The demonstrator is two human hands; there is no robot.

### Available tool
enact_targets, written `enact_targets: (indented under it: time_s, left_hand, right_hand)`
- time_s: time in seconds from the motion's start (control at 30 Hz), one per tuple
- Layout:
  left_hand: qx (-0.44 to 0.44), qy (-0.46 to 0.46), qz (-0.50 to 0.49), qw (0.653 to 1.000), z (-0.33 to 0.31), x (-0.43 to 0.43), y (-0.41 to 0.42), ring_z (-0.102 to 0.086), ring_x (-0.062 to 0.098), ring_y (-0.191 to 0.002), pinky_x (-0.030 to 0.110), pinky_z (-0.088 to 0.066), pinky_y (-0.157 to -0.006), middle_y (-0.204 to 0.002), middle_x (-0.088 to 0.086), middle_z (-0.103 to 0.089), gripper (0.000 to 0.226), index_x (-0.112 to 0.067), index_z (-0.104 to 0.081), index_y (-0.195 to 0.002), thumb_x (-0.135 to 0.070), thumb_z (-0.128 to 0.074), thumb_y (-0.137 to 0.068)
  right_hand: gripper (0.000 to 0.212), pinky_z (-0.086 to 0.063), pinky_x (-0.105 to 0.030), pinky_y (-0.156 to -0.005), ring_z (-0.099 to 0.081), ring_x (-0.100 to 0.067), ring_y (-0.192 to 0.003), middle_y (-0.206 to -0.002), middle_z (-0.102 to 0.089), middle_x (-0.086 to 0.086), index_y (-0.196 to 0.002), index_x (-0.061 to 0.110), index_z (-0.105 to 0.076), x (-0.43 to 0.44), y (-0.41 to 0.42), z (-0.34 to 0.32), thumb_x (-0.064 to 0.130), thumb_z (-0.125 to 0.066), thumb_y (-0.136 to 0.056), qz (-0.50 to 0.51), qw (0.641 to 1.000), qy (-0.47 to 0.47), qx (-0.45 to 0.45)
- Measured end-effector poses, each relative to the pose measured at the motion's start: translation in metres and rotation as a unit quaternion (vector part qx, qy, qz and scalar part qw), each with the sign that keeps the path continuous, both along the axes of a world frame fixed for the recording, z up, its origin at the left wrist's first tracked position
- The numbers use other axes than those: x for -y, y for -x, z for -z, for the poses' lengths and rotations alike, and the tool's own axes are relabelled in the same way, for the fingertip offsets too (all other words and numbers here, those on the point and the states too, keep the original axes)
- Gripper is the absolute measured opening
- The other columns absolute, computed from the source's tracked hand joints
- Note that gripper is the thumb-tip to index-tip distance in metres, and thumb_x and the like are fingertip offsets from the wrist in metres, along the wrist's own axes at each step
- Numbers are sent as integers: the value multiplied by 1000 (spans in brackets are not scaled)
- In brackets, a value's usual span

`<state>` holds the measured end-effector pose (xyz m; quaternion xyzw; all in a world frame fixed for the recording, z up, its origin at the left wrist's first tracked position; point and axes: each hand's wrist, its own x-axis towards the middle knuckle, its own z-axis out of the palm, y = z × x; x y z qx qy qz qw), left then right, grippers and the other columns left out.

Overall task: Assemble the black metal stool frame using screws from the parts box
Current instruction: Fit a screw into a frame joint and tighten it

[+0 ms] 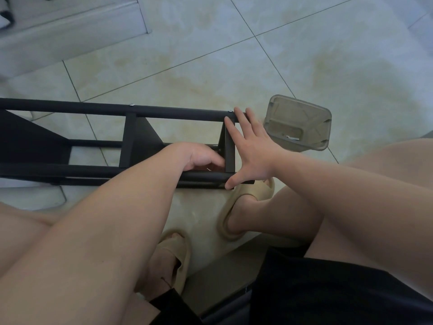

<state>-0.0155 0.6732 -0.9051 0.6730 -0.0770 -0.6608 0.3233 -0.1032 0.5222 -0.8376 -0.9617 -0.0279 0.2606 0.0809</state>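
The black metal stool frame point(131, 113) lies on its side across the tiled floor, its legs running left to right. My right hand point(251, 146) is spread flat over the frame's right end, fingers straight on the top tube and cross bar, thumb on the lower tube. My left hand point(201, 157) reaches inside the frame by the right cross bar with fingers curled; a small silvery item shows under it, too hidden to name. The clear plastic parts box point(298, 123) stands just right of the frame, holding a small metal piece.
My feet in beige slippers point(236, 207) sit on the floor just below the frame's right end, knees either side. A grey step or ledge point(70, 31) runs along the top left. Open tiled floor lies beyond the frame.
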Motion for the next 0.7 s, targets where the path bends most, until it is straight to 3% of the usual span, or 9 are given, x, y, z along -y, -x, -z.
enact_targets:
  time_s: [0.2, 0.33, 0.43, 0.5, 0.6, 0.7]
  left_hand:
    - [3, 8, 10, 1000, 0, 2, 0, -67, 14, -68, 29, -47, -76, -74, -3, -73, 12, -14, -75, -93, -13, -64, -88]
    - [-37, 30, -43, 998, 1, -1, 0, -70, 20, -87, 33, -53, -89, -88, 3, -76, 26, -18, -79, -79, -2, -61, -89]
    - [-13, 11, -46, 999, 1, -1, -1, -68, 22, -106, 38, -49, -102, -106, 4, -76, 18, -13, -78, -103, -11, -65, -90]
    - [11, -17, -7, 1000, -1, 1, 1, -67, 21, -97, 35, -50, -94, -97, 2, -76, 26, -9, -74, -112, -18, -67, -88]
    - [13, -27, 8, 1000, -4, 3, 2, -62, 23, -85, 33, -49, -83, -85, 4, -73, 22, -6, -73, -106, -17, -65, -88]
    - [19, -16, 9, 1000, -4, 2, 2, -63, 27, -95, 41, -48, -99, -105, 14, -73, 31, -2, -71, -117, -14, -63, -90]
  right_hand:
    - [157, 6, -52, -124, 31, -40, -148, -162, 30, -18, -158, 12, 19, 1, 0, -1, 87, -72, -54, -3, 1000, -1, 0]
    - [157, 6, -53, -124, 31, -40, -148, -162, 30, -18, -158, 12, 20, 0, -1, 0, 86, -73, -54, -1, 1000, -2, -1]
    - [158, 6, -53, -124, 33, -39, -147, -162, 31, -17, -158, 13, 20, 0, -1, 0, 85, -74, -53, 2, 1000, -5, -4]
    - [158, 6, -53, -124, 33, -39, -147, -162, 32, -16, -157, 14, 21, 1, -1, 0, 85, -75, -53, 4, 1000, -7, -6]
    - [158, 6, -52, -124, 33, -39, -147, -162, 32, -16, -157, 14, 21, 1, 0, 0, 85, -75, -53, 5, 1000, -9, -6]
    - [158, 6, -53, -124, 33, -39, -147, -162, 32, -17, -157, 13, 21, 0, 0, 0, 85, -75, -54, 5, 1000, -9, -6]
